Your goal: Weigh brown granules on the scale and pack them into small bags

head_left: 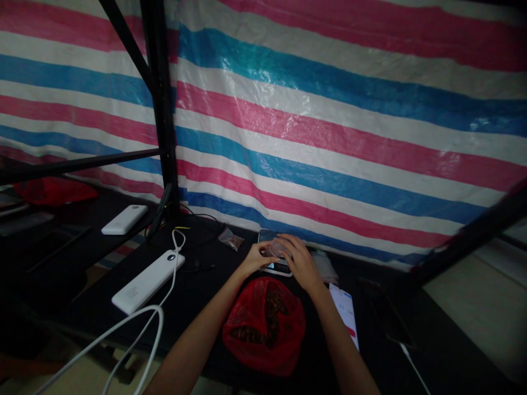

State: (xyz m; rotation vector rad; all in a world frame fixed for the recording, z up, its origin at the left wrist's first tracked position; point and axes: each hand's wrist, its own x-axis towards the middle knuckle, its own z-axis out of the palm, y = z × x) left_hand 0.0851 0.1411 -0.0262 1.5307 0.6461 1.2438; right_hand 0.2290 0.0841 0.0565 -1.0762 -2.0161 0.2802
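Note:
My left hand (pixel 256 259) and my right hand (pixel 300 262) meet over a small digital scale (pixel 276 267) on the dark table. Together they hold a small clear plastic bag (pixel 276 249) with something dark in it, right on top of the scale. Close to me, between my forearms, lies an open red plastic bag (pixel 263 326) of dark brown pieces. A little filled clear bag (pixel 231 239) lies to the left of the scale.
A white power bank (pixel 148 281) with a white cable (pixel 135 323) lies at the left, another power bank (pixel 124 219) farther back. A phone (pixel 345 312) lies right of my right arm. A black frame post (pixel 162 109) and a striped tarp (pixel 329 109) stand behind.

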